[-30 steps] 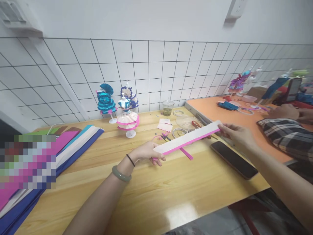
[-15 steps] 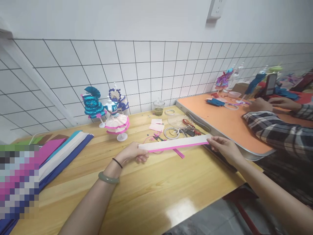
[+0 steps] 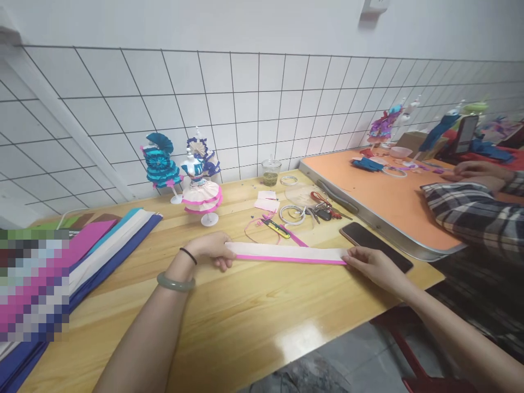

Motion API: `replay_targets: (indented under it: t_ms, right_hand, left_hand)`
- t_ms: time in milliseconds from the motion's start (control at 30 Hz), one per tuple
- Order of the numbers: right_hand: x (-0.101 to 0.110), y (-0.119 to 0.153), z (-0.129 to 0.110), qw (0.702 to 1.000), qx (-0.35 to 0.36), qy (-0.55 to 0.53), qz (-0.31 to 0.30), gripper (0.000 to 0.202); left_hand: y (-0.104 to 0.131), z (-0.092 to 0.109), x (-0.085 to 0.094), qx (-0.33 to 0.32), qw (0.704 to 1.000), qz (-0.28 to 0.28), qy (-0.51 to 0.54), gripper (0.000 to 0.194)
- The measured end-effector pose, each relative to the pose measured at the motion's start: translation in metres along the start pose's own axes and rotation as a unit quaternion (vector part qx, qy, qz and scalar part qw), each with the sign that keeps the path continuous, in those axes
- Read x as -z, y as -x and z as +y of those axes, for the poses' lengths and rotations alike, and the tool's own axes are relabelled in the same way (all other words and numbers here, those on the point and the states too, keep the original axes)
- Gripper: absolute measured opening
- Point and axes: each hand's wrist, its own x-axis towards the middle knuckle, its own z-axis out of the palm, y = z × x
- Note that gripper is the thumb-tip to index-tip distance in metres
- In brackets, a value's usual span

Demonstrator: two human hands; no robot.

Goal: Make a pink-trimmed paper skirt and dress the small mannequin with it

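A white paper strip (image 3: 286,253) with a pink lower edge stretches nearly level between my two hands, above the wooden table (image 3: 254,316). My left hand (image 3: 213,250) pinches its left end, thumb on top and fingers curled beneath. The right end is pinched between thumb and fingertips of my right hand (image 3: 370,263). Just beyond the strip lie a yellow utility knife (image 3: 277,228), a pink strip (image 3: 295,238) and a loop of pink cord (image 3: 246,225). Beside my right hand rests a dark phone (image 3: 374,245).
Folded coloured papers (image 3: 110,262) lie at left. Small mannequins in paper dresses (image 3: 201,194) stand at the back, near a lidded glass cup (image 3: 270,173). White tape rings (image 3: 292,215) and keys (image 3: 323,212) lie centrally. At the orange table (image 3: 368,185) sits a person in a plaid sleeve (image 3: 462,213).
The strip's right end has dropped, so it now slopes slightly down to the right. More of the phone and knife shows. The camera view has shifted a little.
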Motion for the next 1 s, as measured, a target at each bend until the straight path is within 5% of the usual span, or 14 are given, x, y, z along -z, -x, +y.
replay_targets:
  t_ms: [133,300,367,467,667,733,900,1000]
  right_hand:
    - [0.006,0.000,0.001,0.983,-0.013,0.183,-0.015,0.039]
    - [0.010,-0.011,-0.026,0.932,-0.035,0.347,0.101,0.047]
    - [0.001,-0.021,-0.054,0.949,0.021,0.294,0.111,0.048]
    - [-0.028,-0.037,-0.107,0.982,0.140,0.123,0.010,0.044]
    - [-0.090,-0.061,-0.186,0.941,0.271,-0.056,-0.196,0.045]
    - [-0.100,-0.064,-0.194,0.930,0.274,-0.074,-0.233,0.035]
    - [-0.105,-0.067,-0.186,0.947,0.227,-0.093,-0.210,0.023]
    - [-0.105,-0.068,-0.178,0.947,0.185,-0.127,-0.228,0.024]
  left_hand:
    - [-0.007,-0.002,-0.006,0.019,0.999,-0.017,-0.021,0.014]
    - [-0.003,0.003,-0.006,-0.009,0.999,-0.006,-0.035,0.010]
    - [0.004,0.008,-0.006,-0.019,0.999,0.004,-0.044,0.007]
    - [0.017,0.017,-0.008,-0.031,0.998,0.023,-0.055,0.006]
    - [0.036,0.025,-0.006,-0.062,0.995,0.056,-0.055,0.009]
    - [0.041,0.024,-0.003,-0.070,0.994,0.073,-0.043,0.011]
    - [0.055,0.020,0.011,-0.109,0.991,0.076,-0.019,0.018]
    - [0.060,0.016,0.024,-0.157,0.965,0.209,0.016,0.027]
